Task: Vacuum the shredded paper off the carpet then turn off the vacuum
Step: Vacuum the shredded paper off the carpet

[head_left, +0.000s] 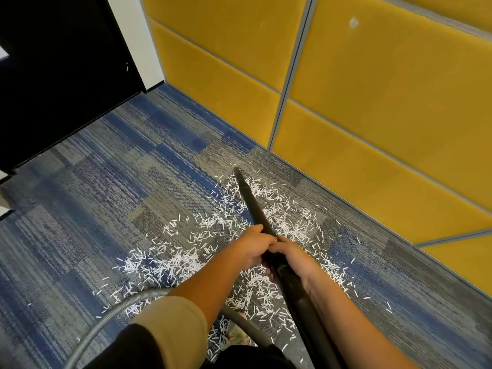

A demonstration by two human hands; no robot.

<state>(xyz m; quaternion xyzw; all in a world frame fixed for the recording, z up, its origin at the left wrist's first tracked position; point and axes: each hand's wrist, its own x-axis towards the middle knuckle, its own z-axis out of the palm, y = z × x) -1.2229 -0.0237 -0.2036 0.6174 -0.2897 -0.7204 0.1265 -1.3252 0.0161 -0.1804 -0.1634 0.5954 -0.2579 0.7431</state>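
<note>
Blue and grey striped carpet (106, 182) runs up to yellow padded wall panels (372, 102) on the right and a dark door (66, 75) at the upper left. White shredded paper (186, 259) lies scattered across the middle of the carpet. A black vacuum wand (253, 206) slants over it, its narrow tip down among the farthest scraps near the wall. The left hand (255, 247) and right hand (294, 258) both grip the wand, touching each other. A grey hose (125, 304) curves along the lower left.
</note>
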